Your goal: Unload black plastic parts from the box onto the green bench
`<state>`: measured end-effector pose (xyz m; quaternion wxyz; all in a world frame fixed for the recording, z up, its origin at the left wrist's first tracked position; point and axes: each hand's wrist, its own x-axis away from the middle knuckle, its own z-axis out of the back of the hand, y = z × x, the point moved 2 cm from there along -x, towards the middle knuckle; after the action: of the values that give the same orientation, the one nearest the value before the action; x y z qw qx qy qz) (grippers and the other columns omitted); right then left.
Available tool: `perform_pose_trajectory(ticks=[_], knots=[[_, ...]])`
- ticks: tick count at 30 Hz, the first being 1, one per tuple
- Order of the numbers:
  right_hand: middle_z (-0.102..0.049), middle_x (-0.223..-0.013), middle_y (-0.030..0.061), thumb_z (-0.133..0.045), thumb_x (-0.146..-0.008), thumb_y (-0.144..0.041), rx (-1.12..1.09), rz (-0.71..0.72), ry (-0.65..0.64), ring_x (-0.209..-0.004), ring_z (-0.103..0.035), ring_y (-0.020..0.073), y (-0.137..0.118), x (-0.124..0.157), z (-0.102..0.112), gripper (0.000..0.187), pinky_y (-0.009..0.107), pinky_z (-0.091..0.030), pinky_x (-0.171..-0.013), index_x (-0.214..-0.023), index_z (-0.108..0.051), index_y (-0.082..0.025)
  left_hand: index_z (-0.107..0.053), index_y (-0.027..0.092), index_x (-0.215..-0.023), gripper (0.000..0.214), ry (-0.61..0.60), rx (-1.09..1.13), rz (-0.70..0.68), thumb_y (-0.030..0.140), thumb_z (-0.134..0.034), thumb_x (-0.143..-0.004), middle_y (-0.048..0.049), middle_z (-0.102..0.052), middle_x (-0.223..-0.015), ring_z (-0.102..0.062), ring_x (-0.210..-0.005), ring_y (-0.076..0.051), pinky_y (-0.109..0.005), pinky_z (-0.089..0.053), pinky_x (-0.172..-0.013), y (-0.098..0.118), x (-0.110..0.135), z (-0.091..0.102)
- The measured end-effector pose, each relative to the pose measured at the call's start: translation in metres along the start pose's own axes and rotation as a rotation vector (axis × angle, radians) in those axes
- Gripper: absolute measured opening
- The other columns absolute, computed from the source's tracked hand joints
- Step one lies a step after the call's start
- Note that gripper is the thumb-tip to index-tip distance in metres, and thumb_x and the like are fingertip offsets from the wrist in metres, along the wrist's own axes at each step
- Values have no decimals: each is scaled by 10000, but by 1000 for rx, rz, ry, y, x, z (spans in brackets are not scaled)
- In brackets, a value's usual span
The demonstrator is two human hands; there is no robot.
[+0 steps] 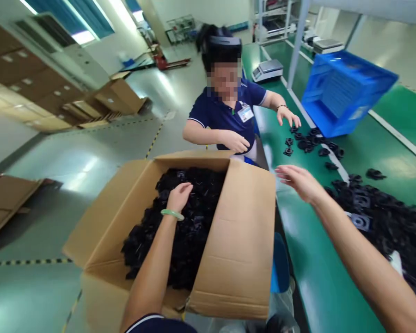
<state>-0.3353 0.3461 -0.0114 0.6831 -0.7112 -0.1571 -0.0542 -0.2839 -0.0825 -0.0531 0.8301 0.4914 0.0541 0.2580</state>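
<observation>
My left hand [180, 197], with a pale green bangle at the wrist, is over the black plastic parts [197, 231] heaped inside an open cardboard box [239, 231]. Its fingers are loosely bent and I see nothing in them; whether they touch the parts I cannot tell. My right hand [300, 181] hovers by the near edge of the green table [308, 263], close to the box's right flap. Its fingers are stretched out and hold nothing visible. Beyond it, small black parts [307, 145] are scattered on the table, and a large black pile [384, 217] spreads at the right.
A co-worker [225, 111] stands across the box, one hand above the scattered parts. A blue crate [346, 92] is tipped on the table near a white post [298, 46] and a scale [267, 70]. A blue bin [280, 263] sits under the table edge.
</observation>
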Motion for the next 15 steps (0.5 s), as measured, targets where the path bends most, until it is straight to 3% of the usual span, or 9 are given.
perform_pose_trajectory(ticks=[1, 3, 5, 7, 10, 13, 15], knots=[[-654, -1130, 65, -600, -835, -411, -3, -23, -110, -1036, -599, 175, -4, -10, -55, 260, 272, -476, -887, -971, -664, -200, -638, 134, -1021, 376, 43, -28, 75, 402, -615, -758, -104, -677, -997, -621, -956, -236, -350, -507, -816, -25, -16, 33], [-657, -1109, 67, -583, -853, -382, 19, -162, -231, -1000, -605, 159, 0, -29, -158, 236, 261, -480, -883, -961, -653, -183, -636, 128, -982, 312, 79, -84, 215, 369, -604, -786, -93, -676, -942, -632, -889, -218, -332, -514, -759, -71, -44, 80], [-661, -1077, 88, -596, -848, -391, 77, -298, -271, -965, -612, 171, 20, -48, -246, 263, 287, -497, -865, -974, -640, -164, -629, 123, -968, 290, 72, -137, 340, 373, -588, -827, -79, -670, -913, -634, -829, -191, -326, -519, -726, -113, -66, 106], [-640, -1115, 106, -636, -814, -427, 157, -412, -255, -1001, -598, 210, 51, -66, -314, 344, 342, -504, -865, -1030, -624, -160, -615, 119, -996, 321, 41, -185, 443, 408, -560, -868, -72, -659, -924, -631, -803, -169, -338, -526, -727, -149, -85, 115], [-485, -1336, 156, -632, -787, -506, 304, -581, -125, -1179, -490, 304, 104, -92, -378, 587, 454, -466, -916, -1252, -511, -169, -594, 133, -1076, 379, -6, -259, 513, 459, -515, -898, -81, -638, -1047, -622, -901, -179, -382, -518, -816, -188, -113, 109], [-233, -1468, 242, -563, -797, -574, 454, -715, 66, -1298, -341, 383, 153, -110, -404, 834, 543, -374, -987, -1437, -265, -130, -551, 148, -1180, 488, -31, -351, 503, 519, -534, -863, -125, -570, -1242, -539, -1142, -250, -453, -428, -974, -210, -141, 94], [-150, -1485, 239, -556, -785, -602, 530, -743, 157, -1319, -297, 400, 178, -115, -411, 892, 555, -310, -1031, -1467, -196, -154, -487, 139, -1257, 669, -42, -407, 494, 623, -546, -799, -181, -520, -1316, -413, -1280, -327, -505, -349, -1030, -216, -154, 82]])
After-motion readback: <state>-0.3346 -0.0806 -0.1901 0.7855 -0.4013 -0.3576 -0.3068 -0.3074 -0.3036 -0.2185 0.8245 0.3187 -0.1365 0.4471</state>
